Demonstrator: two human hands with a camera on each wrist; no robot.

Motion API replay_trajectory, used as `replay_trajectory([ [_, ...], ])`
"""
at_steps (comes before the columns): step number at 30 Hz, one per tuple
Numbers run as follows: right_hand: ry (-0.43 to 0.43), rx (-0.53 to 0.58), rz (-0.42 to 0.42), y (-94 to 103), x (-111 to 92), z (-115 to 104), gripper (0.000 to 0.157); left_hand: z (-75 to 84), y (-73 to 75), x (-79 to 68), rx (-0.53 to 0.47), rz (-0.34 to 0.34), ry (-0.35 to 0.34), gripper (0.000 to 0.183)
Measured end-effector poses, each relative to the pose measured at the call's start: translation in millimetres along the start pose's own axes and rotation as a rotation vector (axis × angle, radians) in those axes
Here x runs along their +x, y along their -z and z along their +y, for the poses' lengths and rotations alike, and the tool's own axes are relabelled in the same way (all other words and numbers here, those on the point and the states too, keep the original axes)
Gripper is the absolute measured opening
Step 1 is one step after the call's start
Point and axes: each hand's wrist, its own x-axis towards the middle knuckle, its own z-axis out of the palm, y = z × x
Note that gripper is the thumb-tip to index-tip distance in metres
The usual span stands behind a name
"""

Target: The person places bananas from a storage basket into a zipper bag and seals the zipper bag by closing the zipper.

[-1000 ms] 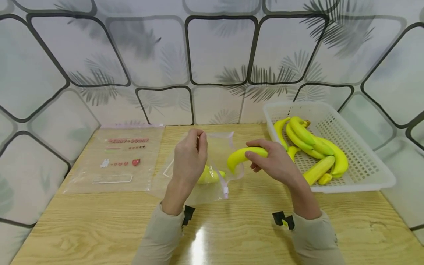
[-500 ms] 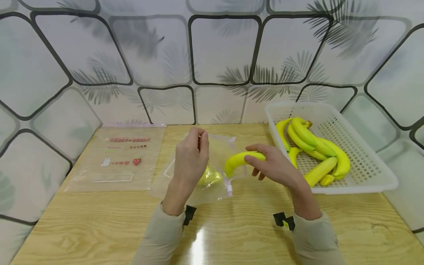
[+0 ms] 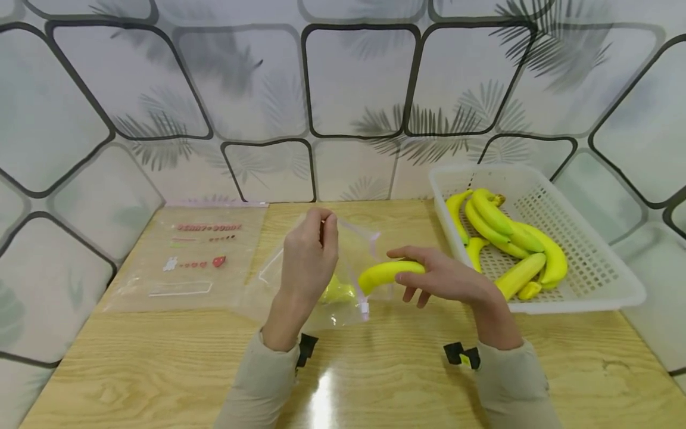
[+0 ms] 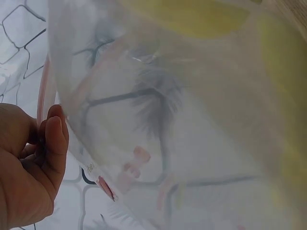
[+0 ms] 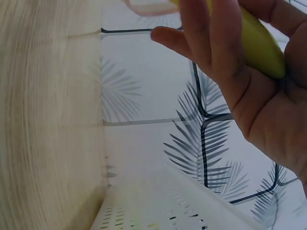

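My left hand (image 3: 309,256) pinches the upper edge of a clear zip bag (image 3: 321,316) and lifts it off the table. Its mouth, edged by a pink zip strip with a slider, gapes toward the right. A yellow banana (image 3: 339,292) lies inside, partly behind the hand. In the left wrist view, yellow shapes show through the film (image 4: 192,120). My right hand (image 3: 445,275) grips a second banana (image 3: 388,273) between thumb and fingers, its far tip right at the bag's mouth. In the right wrist view that banana (image 5: 259,48) runs along the palm.
A white perforated basket (image 3: 605,274) at the right holds several bananas (image 3: 506,229). Another clear zip bag (image 3: 187,250), printed with a rabbit, hearts and a strawberry, lies flat at the left. A patterned backdrop (image 3: 354,83) stands along the table's back edge.
My right hand has moved left and slightly down, bringing its banana's tip to the bag's mouth. The left hand has stayed almost in place on the bag.
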Motion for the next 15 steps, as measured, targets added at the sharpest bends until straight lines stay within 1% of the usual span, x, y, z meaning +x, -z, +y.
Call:
replay_trajectory([
  [3,-0.002,0.064,0.041,1.8,2,1,0.057,-0.1,1.4,0.3,0.009,0.009,0.004,0.011],
  [6,-0.002,0.125,0.124,2.6,4,1,0.053,0.2,3.1,1.1,0.007,0.017,0.006,0.011],
  [8,0.004,0.148,0.164,1.5,5,1,0.051,0.0,3.8,1.6,0.005,0.027,0.006,0.011],
  [11,0.020,0.164,0.175,-0.7,8,1,0.046,0.0,4.5,2.4,0.005,0.036,0.002,0.011],
  [15,0.023,0.164,0.149,-3.8,11,1,0.044,-0.2,4.7,3.2,0.014,0.023,-0.004,0.011],
])
